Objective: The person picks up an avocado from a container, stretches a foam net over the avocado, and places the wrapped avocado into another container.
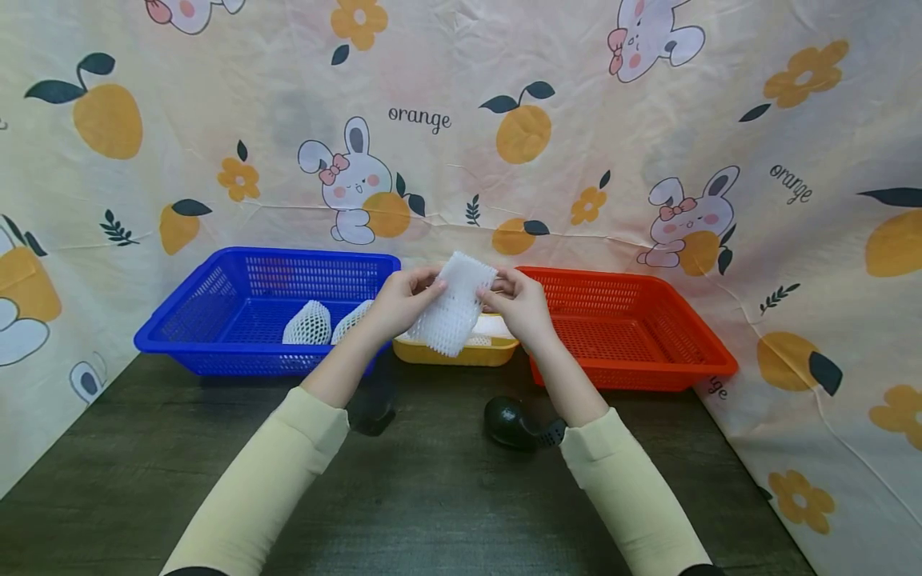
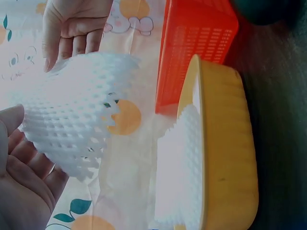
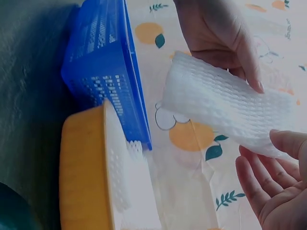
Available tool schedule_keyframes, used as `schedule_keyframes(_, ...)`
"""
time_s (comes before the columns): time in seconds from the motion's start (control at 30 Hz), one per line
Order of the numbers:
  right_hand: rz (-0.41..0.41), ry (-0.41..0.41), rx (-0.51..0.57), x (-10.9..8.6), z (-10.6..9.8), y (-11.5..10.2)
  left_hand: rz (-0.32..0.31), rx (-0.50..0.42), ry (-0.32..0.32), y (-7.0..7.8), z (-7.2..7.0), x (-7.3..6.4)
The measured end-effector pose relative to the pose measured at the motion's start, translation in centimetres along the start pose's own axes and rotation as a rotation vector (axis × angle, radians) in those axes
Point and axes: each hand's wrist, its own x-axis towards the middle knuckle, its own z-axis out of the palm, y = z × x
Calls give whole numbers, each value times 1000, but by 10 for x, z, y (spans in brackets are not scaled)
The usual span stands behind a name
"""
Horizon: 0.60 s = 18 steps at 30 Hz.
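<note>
A flat white foam net sleeve (image 1: 455,306) hangs in the air between both hands, above the yellow tub (image 1: 455,354). My left hand (image 1: 405,302) pinches its left edge between thumb and fingers. On the opposite edge, the right hand (image 1: 520,304) pinches it the same way; the right wrist view shows that thumb (image 3: 287,143) on the sleeve's near face. More white foam sleeves (image 2: 180,167) lie in the tub. A dark green, smooth, rounded fruit (image 1: 508,422), much like an avocado, rests on the table in front of the right forearm, partly hidden.
At the left stands a blue basket (image 1: 245,360) with two net-wrapped items (image 1: 308,324) inside, one partly behind the left hand. A red basket (image 1: 634,376) stands at the right. The dark table (image 1: 432,504) ends at a printed cloth (image 1: 446,176) behind the baskets.
</note>
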Motion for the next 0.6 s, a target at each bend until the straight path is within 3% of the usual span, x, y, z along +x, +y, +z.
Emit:
schedule_keyframes(0.3, -10, 42, 133, -31, 3, 4, 3, -59, 16, -4, 3, -23)
schedule_keyframes(0.6, 44, 98, 189, -54, 8, 11, -20, -107, 29, -12, 9, -42)
